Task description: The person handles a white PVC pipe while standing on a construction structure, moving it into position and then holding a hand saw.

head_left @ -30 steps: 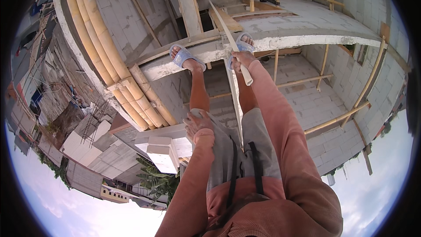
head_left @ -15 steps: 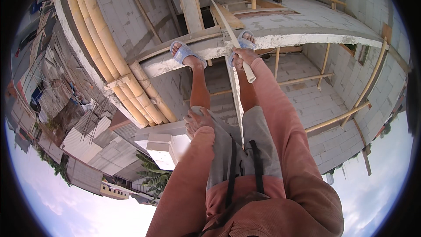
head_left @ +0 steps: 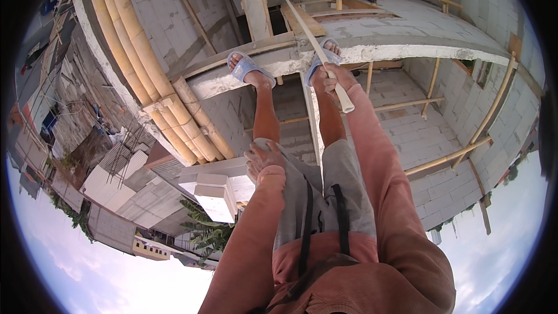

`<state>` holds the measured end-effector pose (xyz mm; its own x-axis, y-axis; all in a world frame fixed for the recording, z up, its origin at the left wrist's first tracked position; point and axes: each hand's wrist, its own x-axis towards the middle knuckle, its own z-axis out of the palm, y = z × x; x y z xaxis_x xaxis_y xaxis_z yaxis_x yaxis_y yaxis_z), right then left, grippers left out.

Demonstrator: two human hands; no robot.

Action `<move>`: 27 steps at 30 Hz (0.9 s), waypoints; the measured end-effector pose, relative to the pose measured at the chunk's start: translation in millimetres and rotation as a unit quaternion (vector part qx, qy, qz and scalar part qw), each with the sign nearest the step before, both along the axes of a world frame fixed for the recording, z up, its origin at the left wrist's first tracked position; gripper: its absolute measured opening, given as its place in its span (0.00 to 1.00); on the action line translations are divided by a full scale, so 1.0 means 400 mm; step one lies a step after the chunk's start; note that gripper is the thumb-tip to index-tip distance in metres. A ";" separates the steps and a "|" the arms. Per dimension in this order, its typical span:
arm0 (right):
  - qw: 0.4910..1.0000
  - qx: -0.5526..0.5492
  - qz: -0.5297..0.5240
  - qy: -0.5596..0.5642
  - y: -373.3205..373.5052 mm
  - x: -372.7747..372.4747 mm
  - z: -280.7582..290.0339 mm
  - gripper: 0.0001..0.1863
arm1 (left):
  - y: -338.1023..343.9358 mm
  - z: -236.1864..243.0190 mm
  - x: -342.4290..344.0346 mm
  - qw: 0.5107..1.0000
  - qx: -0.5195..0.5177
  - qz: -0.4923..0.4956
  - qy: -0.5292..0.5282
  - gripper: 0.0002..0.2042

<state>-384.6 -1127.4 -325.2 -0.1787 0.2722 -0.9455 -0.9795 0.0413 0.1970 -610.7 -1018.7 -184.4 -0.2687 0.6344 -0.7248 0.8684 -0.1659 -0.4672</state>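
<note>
My right hand [head_left: 336,78] is lifting the long pale wooden stick [head_left: 317,46] toward the upper centre of the frame, its tip now reaching farther up, while my left hand [head_left: 263,160] is sliding slightly lower over my grey shorts [head_left: 343,180].

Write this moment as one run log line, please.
right hand: grips long stick | left hand: rests on thigh | feet: on concrete ledge

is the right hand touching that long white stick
Touching. The head view shows the right hand with its fingers wrapped around the lower end of the long white stick, no gap between them. The left hand rests on the grey shorts.
</note>
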 end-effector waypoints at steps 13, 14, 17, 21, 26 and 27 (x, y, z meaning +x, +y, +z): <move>0.997 0.042 -0.043 0.046 -0.028 0.017 0.002 0.08 | -0.002 -0.001 -0.001 1.000 -0.012 0.005 0.010 0.27; 0.997 0.043 -0.042 0.047 -0.023 0.017 0.007 0.08 | 0.000 -0.001 -0.004 1.000 -0.012 0.005 0.005 0.27; 0.999 -0.006 0.035 -0.006 -0.011 0.013 0.013 0.07 | 0.009 0.006 -0.007 1.000 -0.014 0.007 -0.007 0.28; 0.986 -0.063 0.138 -0.066 -0.006 0.007 -0.007 0.10 | 0.019 0.002 -0.017 1.000 -0.013 0.015 -0.011 0.29; 0.980 -0.103 0.157 -0.068 0.029 0.004 -0.027 0.08 | 0.032 -0.005 -0.054 0.999 -0.025 0.027 -0.020 0.29; 0.980 -0.092 0.159 -0.071 0.026 0.003 -0.048 0.08 | 0.031 -0.006 -0.058 0.999 -0.033 0.030 -0.027 0.29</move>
